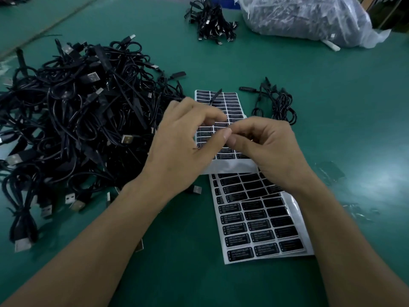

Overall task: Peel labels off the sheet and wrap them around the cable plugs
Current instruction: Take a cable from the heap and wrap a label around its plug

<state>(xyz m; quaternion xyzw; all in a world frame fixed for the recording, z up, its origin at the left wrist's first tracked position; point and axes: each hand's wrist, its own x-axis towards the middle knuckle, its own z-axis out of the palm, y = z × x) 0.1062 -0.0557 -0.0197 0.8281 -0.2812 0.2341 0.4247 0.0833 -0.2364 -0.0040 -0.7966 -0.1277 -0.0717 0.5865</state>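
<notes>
A big pile of cables [73,120] lies on the left of the green table [345,96]. In the middle, the left hand [188,142] and right hand [265,149] curl their fingers and meet tip to tip just over the label sheet [232,103]. I cannot tell what they pinch. A small cable bundle [276,105] lies right of the sheet.
</notes>
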